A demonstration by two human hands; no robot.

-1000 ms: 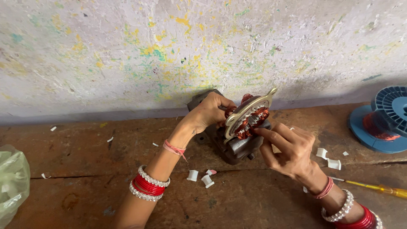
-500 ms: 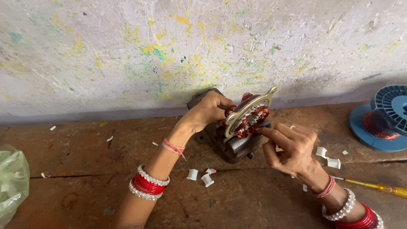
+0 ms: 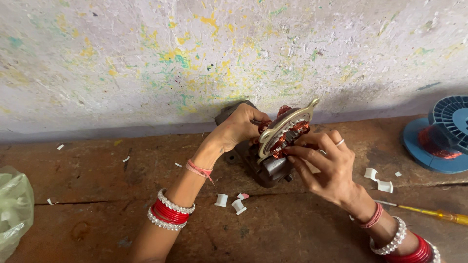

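A small motor (image 3: 282, 139), with copper windings showing inside a pale metal ring, is held tilted over a dark metal block (image 3: 265, 168) on the brown wooden bench (image 3: 97, 195), close to the paint-flecked wall (image 3: 195, 58). The left hand (image 3: 239, 127) is curled around the far side of the motor, fingers bent and pressed against it near the windings. The right hand (image 3: 326, 168) is brought in from the near side, its fingertips (image 3: 291, 152) drawn together and pinched at the coppery coils on the lower edge; what lies between them cannot be made out. Small white scraps (image 3: 233, 202) are scattered on the bench just below the block, and two more (image 3: 379, 179) lie to the right. A blue spool of copper wire (image 3: 441, 136) is seen at the far right, a yellow-handled screwdriver (image 3: 434, 212) lies near the right wrist, and a pale green plastic bag (image 3: 14, 209) sits at the left edge.
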